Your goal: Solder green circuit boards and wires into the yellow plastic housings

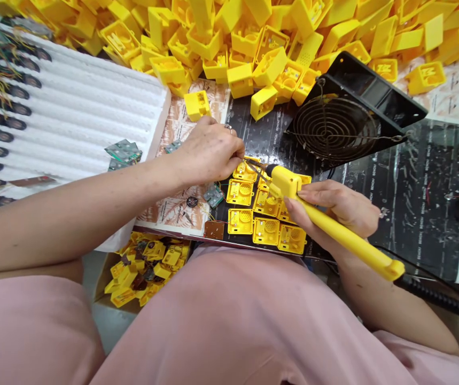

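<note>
My right hand [343, 206] grips a yellow soldering gun [333, 230], its tip pointing left over the yellow plastic housings [266, 231] laid in rows. My left hand [213, 149] is closed in a pinch beside that tip, over the upper left housing [246, 169]. What its fingers hold is too small to make out. Near the left wrist lie a green circuit board [214, 195] and a small round black part [192, 201]. A brown board [214, 230] with thin wires rests by the table's front edge. The housings show round speaker grilles and small metal contacts.
Yellow housings [241, 80] are heaped along the back. A black fan [333, 128] stands at the back right. On the left, a white foam tray [93, 101] carries wired round parts and green boards [124, 152]. Below the table edge, a box holds yellow assemblies [149, 267].
</note>
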{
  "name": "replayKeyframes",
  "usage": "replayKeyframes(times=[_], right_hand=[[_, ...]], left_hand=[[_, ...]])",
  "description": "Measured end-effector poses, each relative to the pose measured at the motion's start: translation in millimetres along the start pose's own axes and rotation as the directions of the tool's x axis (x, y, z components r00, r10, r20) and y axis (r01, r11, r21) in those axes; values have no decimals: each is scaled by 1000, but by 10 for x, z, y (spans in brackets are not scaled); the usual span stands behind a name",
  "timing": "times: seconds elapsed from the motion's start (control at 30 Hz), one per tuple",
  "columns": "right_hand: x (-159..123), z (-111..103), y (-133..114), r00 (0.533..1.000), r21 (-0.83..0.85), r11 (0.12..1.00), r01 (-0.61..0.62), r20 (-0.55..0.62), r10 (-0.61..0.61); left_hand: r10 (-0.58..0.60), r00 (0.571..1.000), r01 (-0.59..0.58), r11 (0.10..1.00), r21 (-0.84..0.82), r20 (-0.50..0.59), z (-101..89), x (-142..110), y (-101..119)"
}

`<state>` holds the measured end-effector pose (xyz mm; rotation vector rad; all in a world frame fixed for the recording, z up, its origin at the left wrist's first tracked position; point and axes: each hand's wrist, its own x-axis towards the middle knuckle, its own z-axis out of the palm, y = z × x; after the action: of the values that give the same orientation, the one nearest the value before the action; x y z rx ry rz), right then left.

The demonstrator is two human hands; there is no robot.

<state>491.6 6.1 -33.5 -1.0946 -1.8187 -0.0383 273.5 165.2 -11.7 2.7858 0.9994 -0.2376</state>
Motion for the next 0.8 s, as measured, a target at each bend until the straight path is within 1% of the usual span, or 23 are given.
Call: replayKeyframes(times=[0.1, 0.17, 0.23, 0.33, 0.37, 0.43, 0.5, 0.6, 0.67, 0.73, 0.8], right_hand=[[35, 17, -9, 998, -21, 998, 52, 36, -52], [49, -18, -36, 997, -39, 997, 61, 55, -59], [48, -86, -67, 998, -67, 998, 21, 59, -17], [20, -192, -91, 994, -125, 990, -72, 69, 81], [8, -216, -91, 993, -129, 988, -84, 67, 93], [-13, -238, -87, 996, -106, 992, -69, 53, 75], [-25, -235, -85, 997, -93, 994, -63, 46, 67], [-35, -204, -91, 995, -86, 992, -90, 35, 94], [-53, -176, -88, 993, -74, 991, -113, 17, 114], [-89, -156, -77, 991, -89, 987, -131, 1, 132], [-141, -156, -68, 989, -134, 980, -145, -5, 145]], left_hand=[[12, 1000, -12, 1000, -4, 1, 4, 10, -4], [17, 1000, -17, 1000, -15, -15, 27, 14, -18], [19, 999, -20, 999, -34, -35, 56, 17, -37], [26, 998, -29, 998, -55, -62, 87, 12, -69], [33, 997, -37, 998, -57, -70, 89, 9, -77], [44, 997, -48, 997, -56, -69, 81, 5, -85], [29, 999, -31, 998, -53, -41, 65, 9, -75], [-11, 1000, 11, 999, -46, -5, 51, 34, -30], [-9, 1000, 8, 999, -50, -4, 37, 48, 2], [9, 999, -11, 997, -71, -40, -9, 36, 6], [-3, 993, -10, 993, -114, -117, -95, -28, -46]])
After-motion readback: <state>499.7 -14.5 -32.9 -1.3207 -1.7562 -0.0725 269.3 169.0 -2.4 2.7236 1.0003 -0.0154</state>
